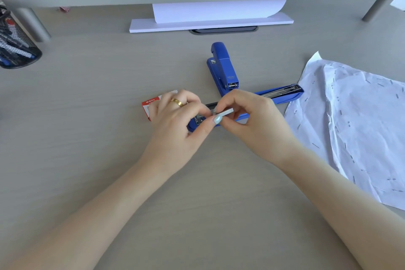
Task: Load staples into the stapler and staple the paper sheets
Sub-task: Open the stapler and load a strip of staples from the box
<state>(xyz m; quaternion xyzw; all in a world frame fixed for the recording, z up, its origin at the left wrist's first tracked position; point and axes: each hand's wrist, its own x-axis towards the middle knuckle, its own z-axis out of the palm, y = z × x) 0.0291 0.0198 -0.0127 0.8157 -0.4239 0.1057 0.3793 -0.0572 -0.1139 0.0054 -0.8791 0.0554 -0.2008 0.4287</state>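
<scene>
Staple box (151, 104) behind left hand (175, 120)

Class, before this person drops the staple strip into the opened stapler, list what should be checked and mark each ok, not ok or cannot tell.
1. Long stapler opened flat, channel exposed: ok.
2. Staple strip pinched by left hand and right hand: ok.
3. Strip lined up over the channel: cannot tell, fingers hide it.
4. Strip legs pointing down: cannot tell.
5. Paper sheets within reach at the right: ok.
6. Staple box close by: ok.
</scene>
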